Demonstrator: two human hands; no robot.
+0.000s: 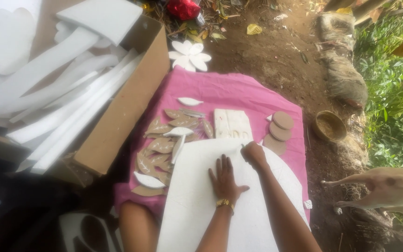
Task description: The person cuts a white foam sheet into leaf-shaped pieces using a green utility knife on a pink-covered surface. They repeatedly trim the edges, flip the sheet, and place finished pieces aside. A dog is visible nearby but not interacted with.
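the left hand point(225, 179) lies flat, fingers spread wide, palm down on a large white foam sheet point(197, 205), holding nothing. the right hand point(253, 153) is curled into a loose fist near the sheet's top edge, fingers pinched on a thin tool too small to make out, its tip at the foam. the sheet is pale, smooth and broad with a rounded right side, and rests over a pink cloth point(225, 91) spread on bare soil, just before the person's knees. both forearms reach forward from the bottom of the frame, the left wrist wearing a gold bracelet point(225, 203). brown leaf cutouts point(162, 144) lie left of the sheet, round brown discs point(280, 130) to the right, a cardboard box point(127, 107) of white foam strips beyond.
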